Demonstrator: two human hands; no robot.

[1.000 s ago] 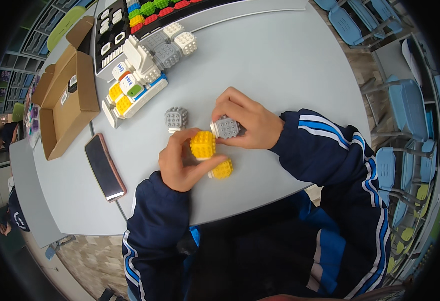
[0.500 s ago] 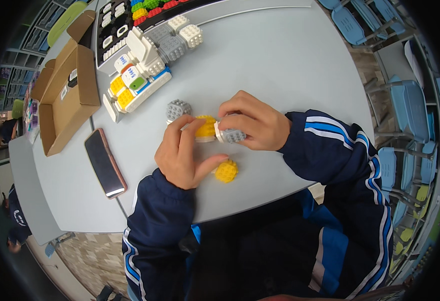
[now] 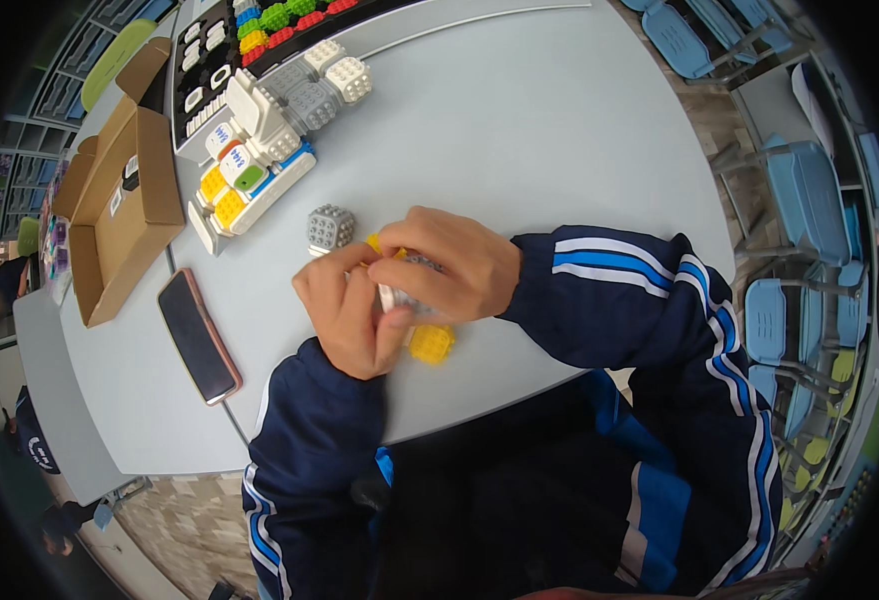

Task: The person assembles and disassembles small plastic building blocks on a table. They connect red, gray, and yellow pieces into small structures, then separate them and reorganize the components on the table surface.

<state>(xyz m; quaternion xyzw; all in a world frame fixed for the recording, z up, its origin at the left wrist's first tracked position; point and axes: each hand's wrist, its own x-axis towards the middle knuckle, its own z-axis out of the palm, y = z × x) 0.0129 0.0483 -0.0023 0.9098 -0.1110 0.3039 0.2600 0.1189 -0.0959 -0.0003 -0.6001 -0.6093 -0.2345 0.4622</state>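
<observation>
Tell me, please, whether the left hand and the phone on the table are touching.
Apart: the head view plainly shows a strip of pale grey tabletop between the left hand and the phone.

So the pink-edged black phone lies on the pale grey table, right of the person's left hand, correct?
The side is wrong: in the head view, the pink-edged black phone lies on the pale grey table, left of the person's left hand.
</observation>
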